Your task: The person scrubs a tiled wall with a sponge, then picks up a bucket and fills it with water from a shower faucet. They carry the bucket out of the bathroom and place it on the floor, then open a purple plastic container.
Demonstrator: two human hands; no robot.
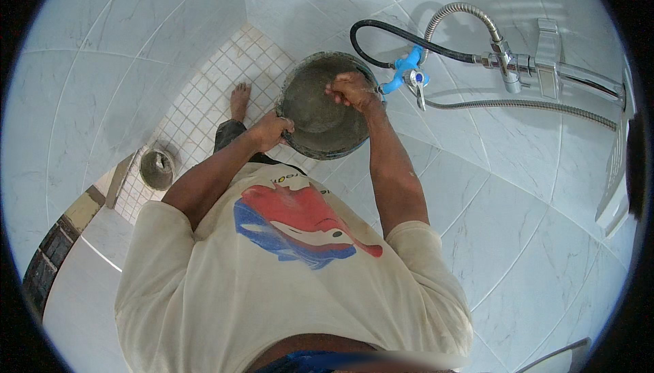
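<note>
A round, dark bucket (315, 138) stained with grey cement stands in front of me by the wall. My left hand (271, 130) is closed on its near-left rim, thumb over the edge. Over the right side of the bucket's mouth hangs my right hand (351, 91), its fingers curled together; whether they hold anything is hidden. Just right of that hand is a blue tap (409, 73) with a metal lever, its spout close to my wrist.
A black hose (409, 31) and bent metal hoses (524, 104) run from the wall fittings at the right. A shower mixer (511, 66) is mounted there. A small cement-stained bucket (158, 168) sits on the tiled floor (197, 104) at left. My bare foot (240, 102) is beside the large bucket.
</note>
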